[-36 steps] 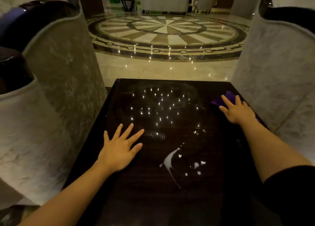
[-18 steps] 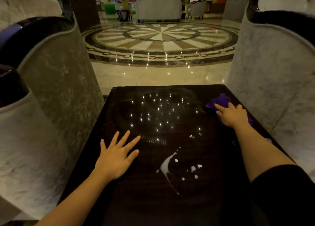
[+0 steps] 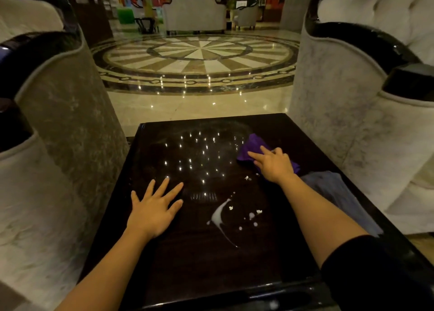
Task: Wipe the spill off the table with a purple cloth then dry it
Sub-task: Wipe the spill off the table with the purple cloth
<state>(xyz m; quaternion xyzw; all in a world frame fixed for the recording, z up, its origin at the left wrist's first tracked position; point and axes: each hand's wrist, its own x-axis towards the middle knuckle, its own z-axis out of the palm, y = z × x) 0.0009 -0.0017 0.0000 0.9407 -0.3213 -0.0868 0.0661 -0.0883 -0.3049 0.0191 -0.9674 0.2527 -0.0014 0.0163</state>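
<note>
A white spill with small droplets around it lies near the middle of the dark glossy table. My left hand rests flat on the table, fingers spread, just left of the spill. My right hand presses down on a crumpled purple cloth at the table's right side, beyond the spill. A grey-blue cloth lies along the right edge, partly hidden by my right forearm.
Pale upholstered armchairs with dark trim stand close on the left and right of the table. Beyond the far edge lies a polished marble floor with a round inlay.
My right hand has dragged the purple cloth leftward and nearer, toward the spill. The grey-blue cloth now shows behind my forearm. My left hand has stayed put.
</note>
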